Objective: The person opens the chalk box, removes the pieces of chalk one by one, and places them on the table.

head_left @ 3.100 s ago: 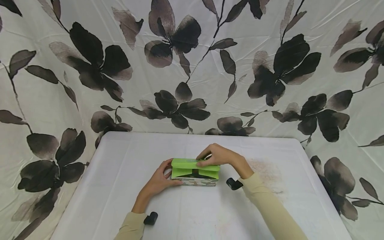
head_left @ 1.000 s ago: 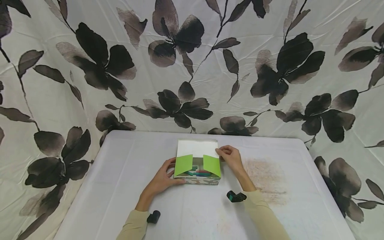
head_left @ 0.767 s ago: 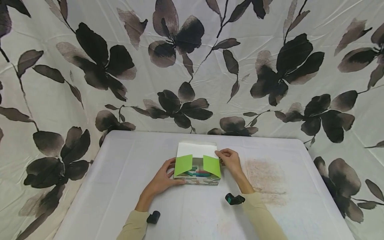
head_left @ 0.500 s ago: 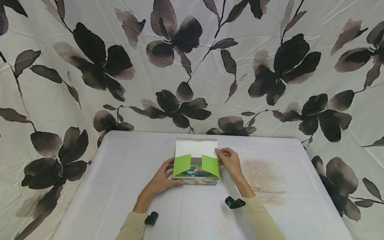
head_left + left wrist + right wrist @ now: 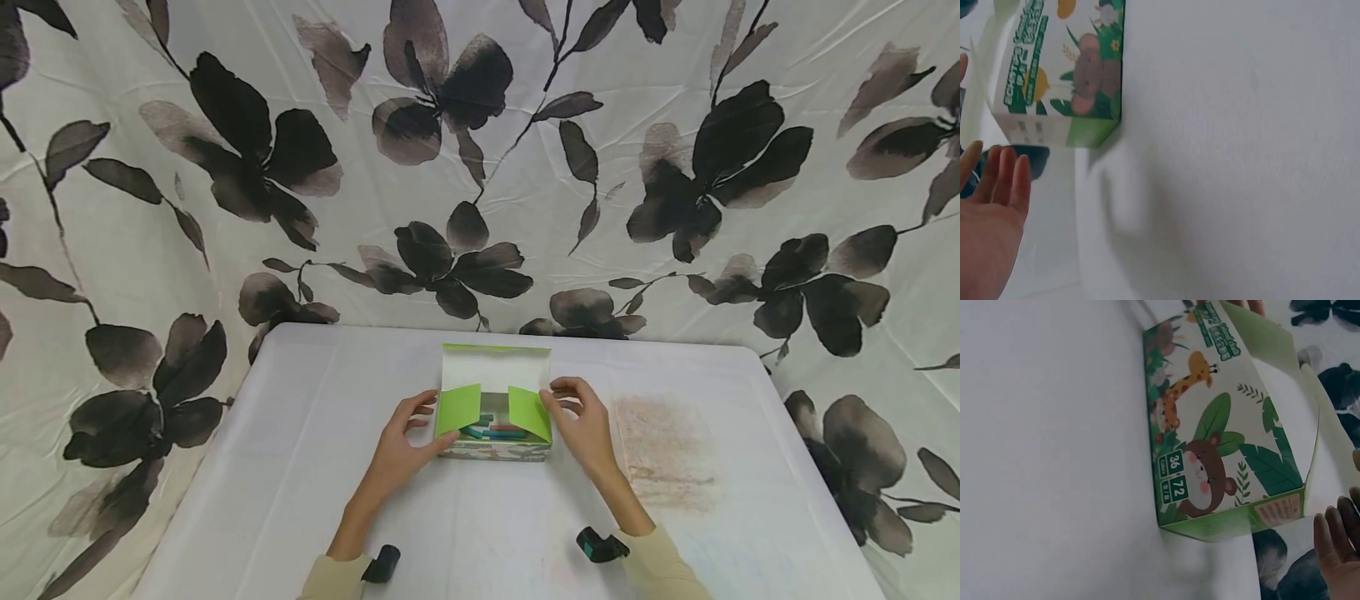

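A cardboard box (image 5: 491, 451) with cartoon animals stands in the middle of the table. Its lid (image 5: 496, 367) is folded back, white inside up. Two green side flaps (image 5: 458, 409) lean in over the opening, where several coloured sticks (image 5: 501, 432) show. My left hand (image 5: 401, 450) is at the box's left side, thumb tip at the left flap's front edge; its fingers look straight in the left wrist view. At the right side is my right hand (image 5: 591, 427), thumb against the right flap (image 5: 529, 411), other fingers loosely bent. Most of the box's inside is hidden.
A white cloth covers the table (image 5: 300, 400). Brownish smudges (image 5: 663, 454) mark it right of the box. Behind hangs a floral cloth (image 5: 570, 208). A small dark camera (image 5: 602, 546) sits on the right wrist, another (image 5: 382, 564) on the left.
The lid, down at first, has been swung up and back. My right hand has left the lid's edge for the right flap. My left thumb has risen from the box front to the left flap.
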Demonstrator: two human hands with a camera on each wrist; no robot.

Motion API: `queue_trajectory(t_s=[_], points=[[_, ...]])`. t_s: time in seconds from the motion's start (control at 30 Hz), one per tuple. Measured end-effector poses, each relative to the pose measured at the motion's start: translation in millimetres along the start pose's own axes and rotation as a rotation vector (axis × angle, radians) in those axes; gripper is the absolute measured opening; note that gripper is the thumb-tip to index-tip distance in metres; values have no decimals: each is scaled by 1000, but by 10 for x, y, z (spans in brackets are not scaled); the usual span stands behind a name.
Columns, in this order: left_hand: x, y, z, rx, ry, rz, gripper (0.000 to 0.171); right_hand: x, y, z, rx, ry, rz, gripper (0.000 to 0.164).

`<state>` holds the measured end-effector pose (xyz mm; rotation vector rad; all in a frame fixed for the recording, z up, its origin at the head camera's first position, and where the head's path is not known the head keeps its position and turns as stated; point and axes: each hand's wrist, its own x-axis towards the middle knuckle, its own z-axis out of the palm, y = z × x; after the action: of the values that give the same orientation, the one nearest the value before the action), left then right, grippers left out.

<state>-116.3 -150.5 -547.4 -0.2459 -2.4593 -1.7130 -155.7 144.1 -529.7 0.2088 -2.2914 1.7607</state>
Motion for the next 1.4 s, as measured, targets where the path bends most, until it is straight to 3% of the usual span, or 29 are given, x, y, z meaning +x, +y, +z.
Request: queue_trajectory(t_s=[0.17, 0.3, 0.5, 0.77, 1.03, 1.2, 1.4], points=[[-63, 72, 84, 63, 100, 101, 64, -159, -20, 3, -137, -39, -153, 35], [-113, 100, 157, 79, 145, 130, 58, -265, -14, 13, -215, -80, -245, 42], [-166, 112, 266, 126, 216, 158, 49, -375, 52, 29, -260, -86, -297, 46], [-253, 182, 349, 163, 301, 143, 31, -442, 101, 7, -211, -59, -247, 37], [-349, 216, 391, 26, 362, 153, 28, -488, 80, -55, -44, -36, -183, 34], [-399, 237, 424, -52, 419, 98, 27, -527, 81, -118, 90, -40, -57, 35], [-454, 297, 447, -96, 481, -34, 25, -582, 85, -224, 129, -55, 100, 32]])
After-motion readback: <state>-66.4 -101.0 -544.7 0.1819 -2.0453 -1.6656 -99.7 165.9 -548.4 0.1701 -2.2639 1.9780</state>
